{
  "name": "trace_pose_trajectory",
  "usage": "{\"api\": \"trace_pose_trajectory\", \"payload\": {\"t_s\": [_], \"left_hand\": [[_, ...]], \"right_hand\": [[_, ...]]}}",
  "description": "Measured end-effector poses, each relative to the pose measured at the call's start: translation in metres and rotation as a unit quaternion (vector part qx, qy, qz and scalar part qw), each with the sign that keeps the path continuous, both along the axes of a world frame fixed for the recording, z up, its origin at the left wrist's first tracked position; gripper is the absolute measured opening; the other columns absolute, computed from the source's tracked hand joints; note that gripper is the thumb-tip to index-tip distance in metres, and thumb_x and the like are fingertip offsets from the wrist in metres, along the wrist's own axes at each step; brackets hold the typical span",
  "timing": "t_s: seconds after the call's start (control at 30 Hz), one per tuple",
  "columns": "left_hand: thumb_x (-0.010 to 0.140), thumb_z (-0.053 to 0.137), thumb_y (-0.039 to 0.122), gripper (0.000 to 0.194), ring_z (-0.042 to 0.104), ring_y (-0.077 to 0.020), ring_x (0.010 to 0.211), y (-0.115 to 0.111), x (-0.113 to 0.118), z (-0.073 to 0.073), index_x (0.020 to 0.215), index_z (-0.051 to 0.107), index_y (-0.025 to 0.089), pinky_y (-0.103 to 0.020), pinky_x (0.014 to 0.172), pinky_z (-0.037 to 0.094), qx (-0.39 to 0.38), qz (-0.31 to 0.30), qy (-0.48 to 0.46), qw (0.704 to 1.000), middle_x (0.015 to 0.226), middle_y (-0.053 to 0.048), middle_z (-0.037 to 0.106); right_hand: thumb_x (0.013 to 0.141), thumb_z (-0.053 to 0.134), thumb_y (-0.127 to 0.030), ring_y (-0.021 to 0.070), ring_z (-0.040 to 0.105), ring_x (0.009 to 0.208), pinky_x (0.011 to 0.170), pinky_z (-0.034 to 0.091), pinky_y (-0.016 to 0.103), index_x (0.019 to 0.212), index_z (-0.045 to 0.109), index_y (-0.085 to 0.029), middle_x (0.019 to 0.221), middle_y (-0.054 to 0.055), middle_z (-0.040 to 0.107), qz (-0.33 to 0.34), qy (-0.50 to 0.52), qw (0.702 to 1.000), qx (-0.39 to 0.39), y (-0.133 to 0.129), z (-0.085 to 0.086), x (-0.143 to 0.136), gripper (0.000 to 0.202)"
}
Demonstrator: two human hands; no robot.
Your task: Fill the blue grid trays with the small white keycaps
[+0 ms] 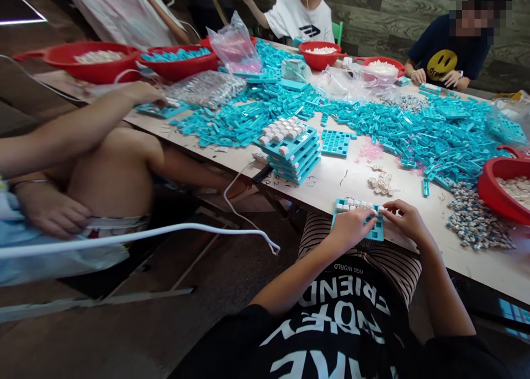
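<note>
At the table's front edge, just above my lap, lies a blue grid plate (376,233) with white square caps (351,203) in a row along its far side. My left hand (351,224) grips the plate's left part, its fingers bent over the top and covering some of the cells. Beside it, my right hand (403,220) has thumb and forefinger pinched at the plate's far right corner. A small white cap (381,208) shows at those fingertips. A small heap of pale caps (381,183) lies on the table beyond the plate.
A stack of blue plates (293,155) with white caps stands to the left, near another blue plate (336,143). Blue parts (393,125) are piled across the table. At right are small metallic parts (478,219) and a red basin (491,186). Co-workers sit around.
</note>
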State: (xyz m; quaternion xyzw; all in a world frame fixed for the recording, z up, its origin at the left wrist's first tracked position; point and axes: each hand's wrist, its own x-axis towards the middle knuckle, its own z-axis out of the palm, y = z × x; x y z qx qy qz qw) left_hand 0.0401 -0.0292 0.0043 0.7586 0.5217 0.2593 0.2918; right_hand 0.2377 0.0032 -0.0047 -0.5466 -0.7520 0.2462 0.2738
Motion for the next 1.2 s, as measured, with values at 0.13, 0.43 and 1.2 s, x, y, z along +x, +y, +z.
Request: {"api": "trace_pose_trajectory", "payload": {"t_s": [0.13,0.43,1.2], "left_hand": [[0.087,0.045,0.036,0.031,0.06,-0.0225,0.091,0.01,0.011,0.001,0.109,0.062,0.021,-0.03,0.076,0.039,0.009,-0.006,0.055,0.998,0.104,-0.01,0.066],[0.085,0.048,0.031,0.026,0.061,-0.0257,0.088,0.029,0.023,0.007,0.096,0.066,0.017,-0.034,0.075,0.04,-0.026,-0.034,0.132,0.99,0.096,-0.013,0.067],[0.091,0.039,0.038,0.037,0.062,-0.0167,0.091,0.002,0.016,-0.002,0.126,0.05,0.03,-0.023,0.069,0.043,0.037,-0.021,0.143,0.989,0.103,-0.002,0.067]], "right_hand": [[0.077,0.058,-0.051,0.0162,0.056,0.069,0.062,0.044,0.029,0.091,0.065,-0.017,0.077,0.005,0.064,-0.066,0.015,0.998,0.004,0.004,-0.006,0.007,0.037],[0.076,0.059,-0.051,0.0153,0.055,0.068,0.062,0.044,0.028,0.091,0.065,-0.016,0.078,0.005,0.064,-0.096,0.049,0.994,-0.015,-0.002,-0.009,0.015,0.038],[0.082,0.056,-0.034,0.0187,0.058,0.079,0.072,0.047,0.033,0.089,0.063,-0.021,0.084,0.005,0.063,0.075,-0.036,0.993,0.08,-0.005,0.0,-0.001,0.016]]}}
